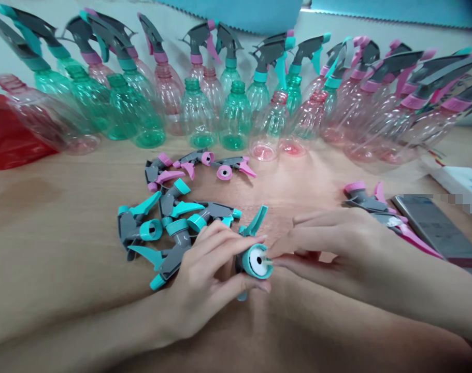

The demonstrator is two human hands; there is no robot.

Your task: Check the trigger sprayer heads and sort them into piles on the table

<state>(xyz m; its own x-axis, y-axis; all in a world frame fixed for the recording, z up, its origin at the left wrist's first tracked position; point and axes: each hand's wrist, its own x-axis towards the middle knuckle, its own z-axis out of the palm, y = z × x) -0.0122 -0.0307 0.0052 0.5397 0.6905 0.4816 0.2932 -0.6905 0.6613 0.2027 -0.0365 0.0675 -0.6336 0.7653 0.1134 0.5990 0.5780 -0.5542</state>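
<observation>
My left hand (208,274) grips a teal and grey trigger spray head (255,228) between thumb and fingers, its collar turned up toward me. Inside the collar sits a white washer (255,258) with a dark hole in the middle. Thumb and fingers of my right hand (329,238) are pinched at the collar's right edge, on a thin translucent piece (267,261), perhaps a tube end; most of it is hidden. Left of my left hand lies a pile of teal spray heads (173,228), with several pink spray heads (197,160) just behind.
Pink and green bottles (236,114) line the back, many with spray heads on, several with bare necks. At the right lie a pink spray head (370,204), a phone (433,223) and a white box (465,178). A red bag (14,134) is at the left.
</observation>
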